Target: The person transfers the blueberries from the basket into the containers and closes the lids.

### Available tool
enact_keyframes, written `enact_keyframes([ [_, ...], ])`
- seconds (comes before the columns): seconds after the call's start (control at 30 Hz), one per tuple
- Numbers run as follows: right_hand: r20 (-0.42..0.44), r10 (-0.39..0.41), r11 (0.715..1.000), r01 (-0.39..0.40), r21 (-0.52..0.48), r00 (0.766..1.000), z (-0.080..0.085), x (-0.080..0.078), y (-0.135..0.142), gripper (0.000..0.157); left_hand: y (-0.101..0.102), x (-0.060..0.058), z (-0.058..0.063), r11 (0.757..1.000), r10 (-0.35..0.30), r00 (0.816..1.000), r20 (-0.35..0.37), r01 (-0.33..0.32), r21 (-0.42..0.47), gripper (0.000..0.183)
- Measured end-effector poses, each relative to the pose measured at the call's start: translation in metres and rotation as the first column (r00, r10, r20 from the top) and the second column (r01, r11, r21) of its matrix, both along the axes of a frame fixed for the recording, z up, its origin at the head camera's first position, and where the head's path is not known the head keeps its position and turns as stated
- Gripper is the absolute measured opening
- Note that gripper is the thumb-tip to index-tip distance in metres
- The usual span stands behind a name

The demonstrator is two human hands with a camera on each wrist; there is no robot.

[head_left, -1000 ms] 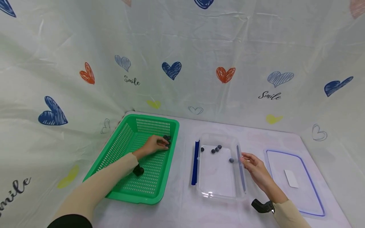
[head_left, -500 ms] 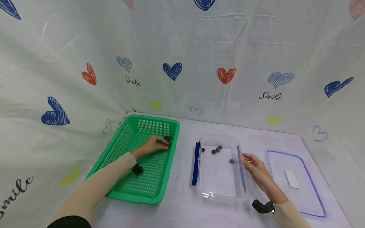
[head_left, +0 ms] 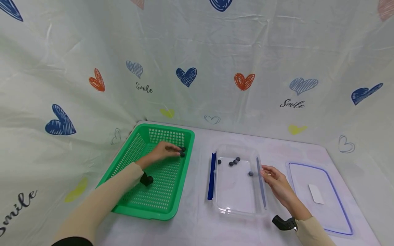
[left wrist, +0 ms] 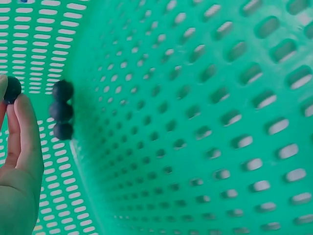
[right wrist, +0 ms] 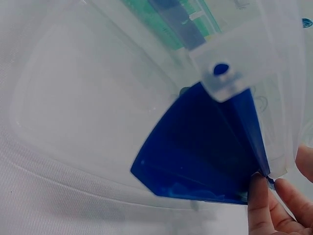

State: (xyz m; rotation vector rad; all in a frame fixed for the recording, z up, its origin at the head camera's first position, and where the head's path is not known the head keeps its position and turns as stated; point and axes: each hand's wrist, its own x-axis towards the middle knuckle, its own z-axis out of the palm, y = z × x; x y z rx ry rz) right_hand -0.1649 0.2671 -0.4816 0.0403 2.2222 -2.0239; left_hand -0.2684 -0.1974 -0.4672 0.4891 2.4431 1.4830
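Note:
My left hand [head_left: 160, 152] is inside the green basket [head_left: 163, 216], near its right wall. In the left wrist view, its thumb and fingertips pinch a dark, round blueberry [left wrist: 13, 90]. Just beyond lie more blueberries [left wrist: 61, 111], lined up against the basket wall. At the clear plastic container [head_left: 237, 212], my right hand [head_left: 277, 182] holds the right side. The right wrist view has those fingers [right wrist: 259, 205] gripping the edge at the blue latch flap [right wrist: 195, 152]. Several blueberries [head_left: 235, 161] lie scattered on the container's floor.
Right of the container, a clear lid with a blue seal [head_left: 333, 212] lies flat, a white label [head_left: 315, 193] on it. Another blue latch flap [head_left: 211, 176] sticks out on the container's left. A heart-printed sheet [head_left: 215, 51] hangs behind the table.
My left hand has pulled slightly left and up from the basket's right wall, with a blueberry pinched in it. The right hand stays at the container's side.

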Motion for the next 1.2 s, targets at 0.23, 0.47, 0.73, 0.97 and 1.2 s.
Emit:
enact_keyframes([
  [0.23, 0.004, 0.002, 1.000, -0.002, 0.007, 1.000, 0.000, 0.001, 0.001, 0.050, -0.001, -0.001, 0.012, 0.999, 0.044, 0.999, 0.025, -0.044, 0.000, 0.031],
  [0.47, -0.005, 0.005, 1.000, -0.005, 0.003, 1.000, 0.000, 0.000, 0.002, 0.049, 0.002, -0.001, 0.025, 0.998, 0.049, 0.999, 0.019, -0.050, 0.034, 0.035],
  [0.73, -0.006, 0.008, 1.000, -0.008, -0.001, 1.000, 0.000, 0.000, 0.002, 0.050, 0.010, 0.001, 0.040, 0.997, 0.048, 0.999, 0.009, -0.048, 0.068, 0.034],
  [0.97, 0.002, 0.007, 1.000, -0.007, -0.017, 1.000, 0.000, 0.000, 0.001, 0.050, 0.016, 0.000, 0.049, 0.995, 0.019, 1.000, 0.017, -0.020, 0.095, 0.035],
  [1.2, -0.010, 0.012, 0.999, -0.013, -0.032, 1.000, 0.000, 0.000, 0.001, 0.048, 0.030, -0.001, 0.061, 0.993, -0.021, 1.000, 0.008, 0.020, 0.114, 0.034],
])
